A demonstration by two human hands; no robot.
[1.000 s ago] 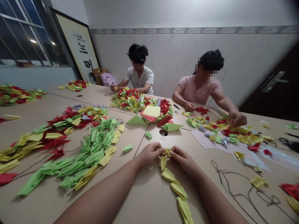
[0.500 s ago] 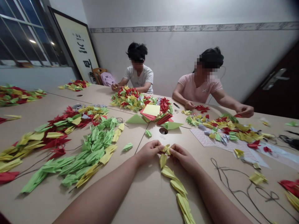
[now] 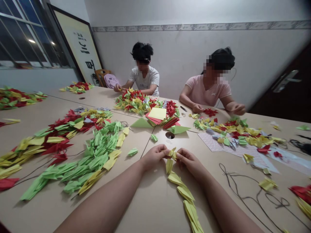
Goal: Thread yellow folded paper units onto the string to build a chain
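Note:
My left hand (image 3: 156,157) and my right hand (image 3: 188,160) meet over the table in front of me, fingertips pinched on either side of a small yellow origami piece (image 3: 172,153), which looks like a folded crane. Below it a chain of yellow folded-paper pieces (image 3: 183,194) trails down between my forearms to the bottom edge. Whether a cord runs through the chain is hidden. Two loose green folded pieces (image 3: 132,152) lie beyond my left hand. A long heap of green folded pieces (image 3: 97,158) spreads to the left of it.
Beyond my hands a stack of coloured paper squares (image 3: 157,114) lies near a cable hole (image 3: 169,135). Dark cord (image 3: 235,181) loops across the right side. Two people (image 3: 144,76) sit opposite, behind piles of folded paper (image 3: 136,102). A red and yellow chain (image 3: 58,136) lies left.
The person at the right has drawn the outstretched hand inward and lower. My own hands stay nearly still on the yellow piece; the view shifts slightly.

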